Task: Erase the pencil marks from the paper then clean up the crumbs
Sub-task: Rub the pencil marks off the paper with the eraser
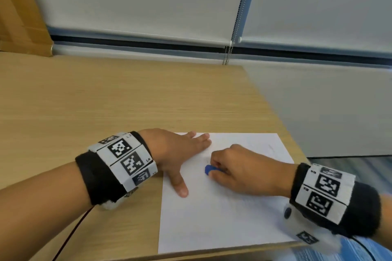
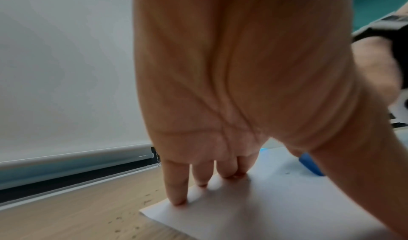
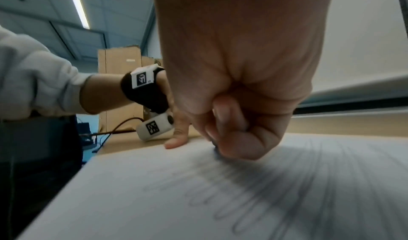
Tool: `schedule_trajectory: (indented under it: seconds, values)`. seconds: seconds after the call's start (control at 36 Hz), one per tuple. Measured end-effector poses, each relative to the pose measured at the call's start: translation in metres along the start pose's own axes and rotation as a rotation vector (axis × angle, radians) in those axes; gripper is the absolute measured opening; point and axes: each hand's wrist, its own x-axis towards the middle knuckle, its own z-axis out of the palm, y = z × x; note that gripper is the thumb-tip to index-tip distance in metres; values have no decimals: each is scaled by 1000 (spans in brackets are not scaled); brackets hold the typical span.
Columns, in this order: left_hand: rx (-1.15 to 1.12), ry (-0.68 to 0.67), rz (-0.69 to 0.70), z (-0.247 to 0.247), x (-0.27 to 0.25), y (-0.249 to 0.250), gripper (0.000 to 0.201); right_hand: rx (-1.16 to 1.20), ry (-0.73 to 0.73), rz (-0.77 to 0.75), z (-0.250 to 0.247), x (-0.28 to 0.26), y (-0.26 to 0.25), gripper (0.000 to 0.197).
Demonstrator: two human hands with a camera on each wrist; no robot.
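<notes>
A white sheet of paper (image 1: 222,214) lies at the near right corner of the wooden table (image 1: 106,101). My left hand (image 1: 180,154) lies flat on the sheet's far left corner, fingers spread and straight, pressing it down (image 2: 176,188). My right hand (image 1: 237,167) is curled round a blue eraser (image 1: 210,169) and holds its end against the paper near the middle of the upper half. In the right wrist view faint looping pencil marks (image 3: 220,200) cover the sheet in front of the fist (image 3: 238,130). The eraser (image 2: 309,165) shows blue behind my left thumb.
The table's right edge (image 1: 275,108) runs close beside the paper, with a drop to the floor beyond. Roller blinds with a bead chain (image 1: 228,53) hang behind the table. A cardboard box (image 1: 19,17) stands at the far left. A cable (image 1: 72,233) trails from my left wrist.
</notes>
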Motion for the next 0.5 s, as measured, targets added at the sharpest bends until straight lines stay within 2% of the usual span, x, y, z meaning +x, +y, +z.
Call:
schedule_trajectory:
  seconds: [0.14,0.31,0.42,0.5]
  values:
    - [3,-9,3,0,-1,-1,129,-7,28,77,-13,8,18,34]
    - [4,-5,4,2,2,-3,132,-8,-36,-24,-3,1,0,35]
    - [8,-16,1,2,3,-5,133,6,11,90,-18,6,19,34]
    - [10,-9,-1,2,3,-4,133,-26,-1,12,-8,0,4,32]
